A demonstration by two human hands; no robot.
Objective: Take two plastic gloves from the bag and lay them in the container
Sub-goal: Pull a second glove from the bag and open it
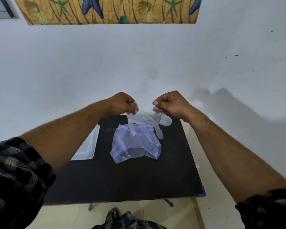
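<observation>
A clear plastic glove [149, 120] hangs in the air over the far part of the black table [122, 179], fingers pointing down. My left hand [122, 103] pinches its left cuff edge and my right hand [170, 103] pinches the right edge, stretching it between them. Below the glove lies a crumpled bluish plastic bag [135, 146] with more clear gloves showing through it. A white rectangular container [87, 146] sits on the table's left side, partly hidden behind my left forearm.
The table stands against a pale wall. A patterned picture [106, 10] hangs high on the wall. Light floor tiles and a sandalled foot [112, 214] show beneath the table's near edge.
</observation>
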